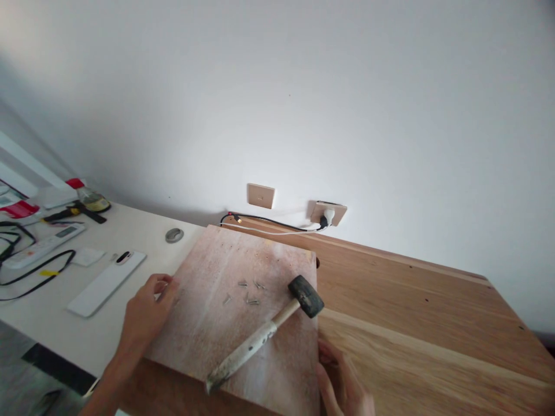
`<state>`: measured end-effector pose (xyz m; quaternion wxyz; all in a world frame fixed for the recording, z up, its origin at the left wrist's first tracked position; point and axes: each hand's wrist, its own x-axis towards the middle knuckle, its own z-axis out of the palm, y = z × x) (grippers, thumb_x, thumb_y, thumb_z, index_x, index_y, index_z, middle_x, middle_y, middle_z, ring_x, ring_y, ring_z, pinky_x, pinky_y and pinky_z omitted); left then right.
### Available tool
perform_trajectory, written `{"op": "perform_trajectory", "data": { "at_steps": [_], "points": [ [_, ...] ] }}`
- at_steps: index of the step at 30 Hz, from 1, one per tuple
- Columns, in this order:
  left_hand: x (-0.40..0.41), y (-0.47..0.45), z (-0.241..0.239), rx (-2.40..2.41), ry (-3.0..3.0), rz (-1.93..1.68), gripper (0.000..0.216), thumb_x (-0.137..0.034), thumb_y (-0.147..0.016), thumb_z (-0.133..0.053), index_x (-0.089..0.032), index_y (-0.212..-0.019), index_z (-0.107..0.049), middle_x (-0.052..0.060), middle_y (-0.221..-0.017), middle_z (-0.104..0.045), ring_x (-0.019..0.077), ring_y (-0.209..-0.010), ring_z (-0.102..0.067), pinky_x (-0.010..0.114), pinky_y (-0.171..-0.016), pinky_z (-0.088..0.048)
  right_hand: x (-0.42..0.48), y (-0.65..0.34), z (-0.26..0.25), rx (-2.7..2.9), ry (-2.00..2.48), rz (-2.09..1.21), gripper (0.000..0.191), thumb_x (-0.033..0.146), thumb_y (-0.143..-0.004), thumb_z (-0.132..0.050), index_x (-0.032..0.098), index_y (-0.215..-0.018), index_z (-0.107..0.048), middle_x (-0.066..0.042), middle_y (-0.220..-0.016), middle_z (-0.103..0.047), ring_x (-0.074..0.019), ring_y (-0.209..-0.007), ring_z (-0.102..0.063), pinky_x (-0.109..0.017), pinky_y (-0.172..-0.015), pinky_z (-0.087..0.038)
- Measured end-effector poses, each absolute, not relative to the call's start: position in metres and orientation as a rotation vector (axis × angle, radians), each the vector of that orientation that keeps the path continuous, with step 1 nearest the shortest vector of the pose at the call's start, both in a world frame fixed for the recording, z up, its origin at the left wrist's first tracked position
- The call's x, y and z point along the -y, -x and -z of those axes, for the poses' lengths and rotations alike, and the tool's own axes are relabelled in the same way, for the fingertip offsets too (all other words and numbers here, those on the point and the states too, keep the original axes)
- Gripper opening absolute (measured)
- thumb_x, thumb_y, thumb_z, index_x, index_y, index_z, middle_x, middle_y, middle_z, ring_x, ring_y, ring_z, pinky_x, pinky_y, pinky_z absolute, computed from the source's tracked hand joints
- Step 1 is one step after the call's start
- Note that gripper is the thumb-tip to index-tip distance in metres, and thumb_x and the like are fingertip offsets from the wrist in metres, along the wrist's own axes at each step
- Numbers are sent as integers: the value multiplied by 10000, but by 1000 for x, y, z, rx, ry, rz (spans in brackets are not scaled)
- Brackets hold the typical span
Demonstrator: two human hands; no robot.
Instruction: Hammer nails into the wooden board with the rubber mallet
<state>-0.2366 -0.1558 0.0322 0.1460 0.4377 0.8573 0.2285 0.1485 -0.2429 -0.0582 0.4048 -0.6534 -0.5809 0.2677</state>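
Note:
A worn reddish wooden board (pixel 208 323) lies across the join of a white desk and a wooden table. On it rest a black-headed mallet (pixel 277 320) with a pale stained handle and several loose nails (pixel 247 292). My left hand (pixel 145 318) grips the board's left edge, fingers curled over it. My right hand (pixel 342 384) is pressed against the board's right edge near the front corner, partly cut off by the frame.
The wooden table (pixel 416 329) stretches to the right. The white desk (pixel 130 242) on the left carries a flat white device (pixel 106 283), a remote (pixel 43 245), black cables (pixel 30 271) and a small bottle (pixel 89 196). Wall sockets (pixel 328 212) with plugged cables sit behind.

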Motion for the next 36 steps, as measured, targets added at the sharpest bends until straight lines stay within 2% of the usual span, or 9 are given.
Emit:
{"op": "perform_trajectory", "data": {
  "at_steps": [6,11,14,18,22,27,31,36],
  "points": [
    [149,267,-16,-2482,-1413,-464,457,-517,-957,-403,-165,-1111,-648,171,-1050,-756,393,-1067,-720,500,-951,-547,230,-125,57,1545,1579,-688,381,568,-1006,-571,276,-1162,-758,-64,-1061,-809,-252,-950,-772,-340,-858,-635],
    [152,266,-8,-2524,-1469,-412,506,-508,-969,-400,-146,-1206,-663,153,-1019,-733,381,-1058,-696,520,-965,-550,228,-125,57,1551,1582,-629,341,509,-1024,-559,264,-1162,-751,-75,-1079,-810,-245,-966,-778,-340,-866,-637],
    [153,256,-8,-2500,-1530,-422,524,-496,-964,-391,-149,-1224,-684,154,-996,-738,373,-1041,-699,516,-971,-551,228,-133,55,1540,1628,-612,370,534,-1021,-540,258,-1154,-749,-84,-1085,-814,-254,-968,-778,-351,-862,-637],
    [158,228,3,-2415,-1687,-530,489,-490,-946,-431,-180,-1182,-726,128,-939,-742,332,-947,-733,470,-922,-582,228,-166,50,1452,1824,-588,452,619,-1001,-511,259,-1161,-733,-78,-1085,-825,-258,-944,-785,-330,-820,-631],
    [174,186,17,-2194,-1914,-667,401,-479,-965,-498,-204,-1134,-737,118,-1040,-779,308,-976,-756,444,-910,-610,235,-228,53,1394,2032,-405,476,670,-933,-539,272,-1105,-736,-71,-988,-832,-274,-825,-791,-357,-742,-632],
    [204,149,31,-1842,-2113,-768,338,-460,-1030,-526,-249,-1227,-702,65,-1098,-806,272,-998,-778,414,-889,-649,264,-300,62,1371,2177,-266,520,674,-854,-607,248,-1121,-739,-98,-1045,-841,-311,-868,-812,-391,-690,-634],
    [209,140,38,-1783,-2186,-807,325,-437,-1034,-526,-256,-1242,-698,68,-1151,-805,276,-1054,-777,428,-920,-656,284,-318,67,1349,2214,-255,497,657,-872,-603,251,-1123,-740,-88,-1042,-844,-301,-836,-815,-389,-690,-637],
    [202,139,30,-1789,-2152,-767,295,-410,-1013,-552,-250,-1207,-708,74,-1074,-811,270,-980,-795,413,-883,-672,286,-311,64,1455,2159,-108,479,621,-956,-553,235,-1183,-721,-105,-1084,-832,-323,-921,-802,-417,-732,-634]
  ]
}}
